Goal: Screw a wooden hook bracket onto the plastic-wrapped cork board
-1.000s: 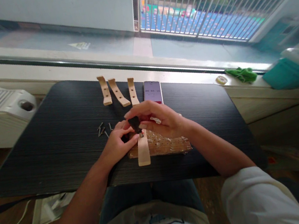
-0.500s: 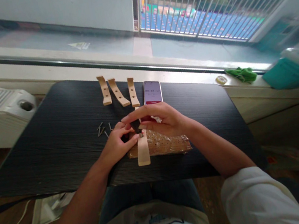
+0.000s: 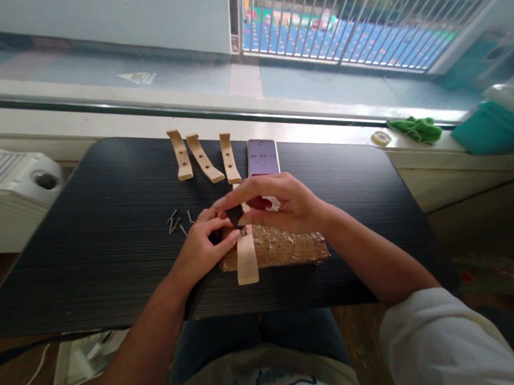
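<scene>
A pale wooden strip [image 3: 246, 264] lies across a brown block [image 3: 290, 243] wrapped in clear plastic. My left hand [image 3: 205, 238] is closed on the strip's left side, its thumb tip beside a small metal piece at a hole; its other fingers are partly hidden. Above that spot, my right hand [image 3: 284, 204] pinches a short dark tool [image 3: 234, 215] between thumb and fingers, the tool standing nearly upright over the strip. Its exact kind cannot be made out. Several loose screws [image 3: 173, 222] lie on the table left of my hands.
Three bent wooden pieces with holes, one of them a right-hand piece [image 3: 229, 157], lie at the back of the black table [image 3: 97, 247]. A phone [image 3: 262, 155] showing a timer lies beside them. On the windowsill are a tape roll [image 3: 381, 138] and a green cloth [image 3: 417, 129].
The fingers of my right hand have shifted slightly around the dark tool, as if turned a little. My left hand, the strip and the block stay in place.
</scene>
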The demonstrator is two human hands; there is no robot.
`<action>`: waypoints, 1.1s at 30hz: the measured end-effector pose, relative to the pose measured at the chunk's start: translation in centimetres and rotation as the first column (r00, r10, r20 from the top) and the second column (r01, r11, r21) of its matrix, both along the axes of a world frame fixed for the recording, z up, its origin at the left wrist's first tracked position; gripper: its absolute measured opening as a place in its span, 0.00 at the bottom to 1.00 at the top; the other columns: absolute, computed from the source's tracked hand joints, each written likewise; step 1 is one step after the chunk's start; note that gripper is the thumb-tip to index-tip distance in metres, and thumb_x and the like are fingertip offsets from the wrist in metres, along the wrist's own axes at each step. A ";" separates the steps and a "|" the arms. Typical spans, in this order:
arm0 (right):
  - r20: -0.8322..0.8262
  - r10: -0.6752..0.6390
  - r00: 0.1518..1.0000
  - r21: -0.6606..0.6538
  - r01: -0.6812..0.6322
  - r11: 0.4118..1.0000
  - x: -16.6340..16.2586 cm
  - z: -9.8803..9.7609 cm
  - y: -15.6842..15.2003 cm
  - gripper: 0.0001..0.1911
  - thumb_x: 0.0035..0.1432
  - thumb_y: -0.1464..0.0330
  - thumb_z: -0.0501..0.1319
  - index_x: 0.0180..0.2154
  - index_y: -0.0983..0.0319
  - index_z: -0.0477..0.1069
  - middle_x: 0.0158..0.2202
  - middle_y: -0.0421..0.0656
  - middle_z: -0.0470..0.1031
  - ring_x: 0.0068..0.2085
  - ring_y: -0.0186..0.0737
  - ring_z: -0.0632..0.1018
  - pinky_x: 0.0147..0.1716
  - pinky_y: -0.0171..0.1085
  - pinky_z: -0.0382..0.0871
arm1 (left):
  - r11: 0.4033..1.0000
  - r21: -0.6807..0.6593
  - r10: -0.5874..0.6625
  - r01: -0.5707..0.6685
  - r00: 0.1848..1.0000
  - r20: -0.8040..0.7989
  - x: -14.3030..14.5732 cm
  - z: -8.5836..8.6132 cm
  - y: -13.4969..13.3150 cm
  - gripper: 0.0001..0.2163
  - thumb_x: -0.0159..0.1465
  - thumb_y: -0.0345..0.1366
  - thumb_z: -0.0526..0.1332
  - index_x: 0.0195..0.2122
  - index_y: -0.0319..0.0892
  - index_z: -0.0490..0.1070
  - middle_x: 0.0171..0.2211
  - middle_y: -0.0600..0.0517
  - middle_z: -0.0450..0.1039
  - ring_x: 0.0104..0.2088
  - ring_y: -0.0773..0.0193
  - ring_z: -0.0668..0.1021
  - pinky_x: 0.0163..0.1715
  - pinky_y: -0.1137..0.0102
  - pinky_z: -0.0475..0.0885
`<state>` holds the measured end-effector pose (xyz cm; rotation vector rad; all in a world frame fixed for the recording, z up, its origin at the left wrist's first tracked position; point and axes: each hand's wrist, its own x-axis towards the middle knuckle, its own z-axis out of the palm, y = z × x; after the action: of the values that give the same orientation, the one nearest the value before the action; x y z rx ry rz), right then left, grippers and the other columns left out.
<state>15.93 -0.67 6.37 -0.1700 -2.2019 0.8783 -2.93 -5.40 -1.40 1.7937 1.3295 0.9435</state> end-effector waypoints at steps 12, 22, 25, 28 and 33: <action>-0.035 -0.047 0.998 0.034 0.049 0.998 -0.3 -0.3 0.0 0.13 0.64 0.67 0.57 0.48 0.65 0.69 0.41 0.41 0.77 0.30 0.23 0.71 0.28 0.26 0.65 | 0.999 0.035 -0.012 0.013 1.000 -0.026 -0.1 -0.1 0.0 0.10 0.57 0.43 0.62 0.33 0.42 0.75 0.39 0.48 0.75 0.44 0.54 0.75 0.49 0.59 0.71; -0.085 -0.086 0.993 0.036 0.090 0.995 -0.6 -0.3 -0.1 0.13 0.61 0.64 0.60 0.45 0.64 0.71 0.37 0.39 0.77 0.35 0.26 0.76 0.32 0.27 0.69 | 0.999 0.037 -0.012 0.012 1.000 -0.010 0.0 0.2 0.0 0.09 0.56 0.41 0.62 0.33 0.42 0.75 0.40 0.48 0.74 0.44 0.54 0.75 0.49 0.60 0.71; -0.149 -0.079 0.986 0.039 0.086 0.996 -0.8 -0.4 -0.1 0.12 0.60 0.65 0.62 0.44 0.65 0.71 0.36 0.38 0.77 0.34 0.25 0.75 0.30 0.26 0.67 | 0.999 0.050 -0.015 0.015 1.000 -0.003 0.1 0.2 -0.1 0.09 0.57 0.40 0.62 0.33 0.42 0.75 0.40 0.48 0.74 0.43 0.55 0.75 0.48 0.61 0.72; -0.183 -0.076 0.980 0.045 0.086 0.995 -0.8 -0.4 0.0 0.12 0.59 0.65 0.62 0.43 0.65 0.71 0.34 0.38 0.76 0.34 0.26 0.75 0.31 0.27 0.68 | 0.998 0.058 -0.021 0.022 1.000 -0.011 0.0 0.2 -0.1 0.09 0.57 0.41 0.61 0.34 0.42 0.75 0.39 0.49 0.74 0.42 0.55 0.75 0.47 0.61 0.72; -0.168 -0.116 0.979 0.078 0.131 0.988 -0.8 -0.4 -0.1 0.14 0.59 0.62 0.61 0.42 0.65 0.71 0.34 0.38 0.76 0.33 0.26 0.75 0.32 0.28 0.70 | 0.996 0.088 -0.026 0.027 0.999 -0.019 -0.1 0.0 0.0 0.09 0.57 0.41 0.61 0.34 0.41 0.75 0.38 0.49 0.73 0.41 0.56 0.75 0.45 0.63 0.72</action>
<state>15.12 -0.79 5.93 -0.1839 -2.0500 0.6990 -3.00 -5.42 -1.36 1.8860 1.2900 0.9871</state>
